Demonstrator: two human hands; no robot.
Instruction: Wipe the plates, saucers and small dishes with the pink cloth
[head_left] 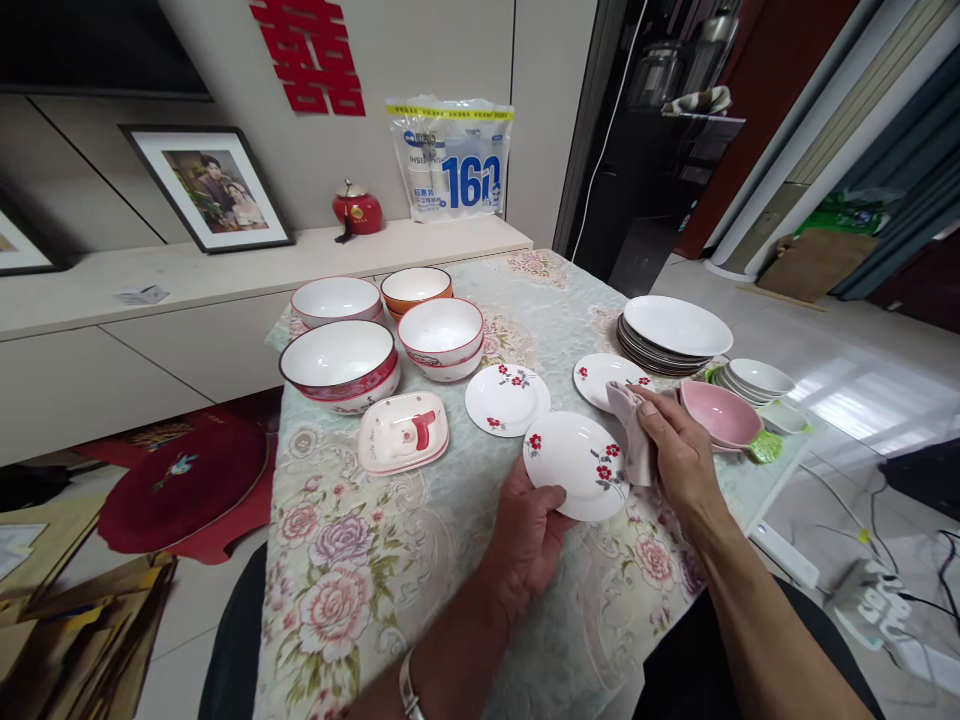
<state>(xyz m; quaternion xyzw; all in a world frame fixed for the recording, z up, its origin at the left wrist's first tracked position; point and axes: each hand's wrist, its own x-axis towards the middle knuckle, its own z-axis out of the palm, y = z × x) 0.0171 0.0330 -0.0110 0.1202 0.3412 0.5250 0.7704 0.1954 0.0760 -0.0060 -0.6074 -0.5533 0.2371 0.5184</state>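
Head view, pls: what do the hands do?

– L hand point(529, 525) grips a flowered plate point(566, 465), thumb on its face, other fingers beneath. R hand point(681, 438) pinches a bunched cloth point(634, 440) at the plate's right edge.

Where is this plate, exactly?

– Above the near part of the surface point(442, 540), in front of the left plate point(506, 400) and the right plate point(600, 380), both w/ similar red flowers. If the rims touch, I cannot tell.

And what can go wrong, in your opinion?

– Main risk IMO is a slip. On top I see only the thumb, so a strong push from the cloth could turn the plate out of L hand. If it drops, it may chip itself or a neighbour.

Anything for R hand?

– Yes, the pink bowl point(720, 412) is just beside it. A wide knuckle move could push this bowl toward the surface's right edge, w/ hard floor point(855, 400) below.
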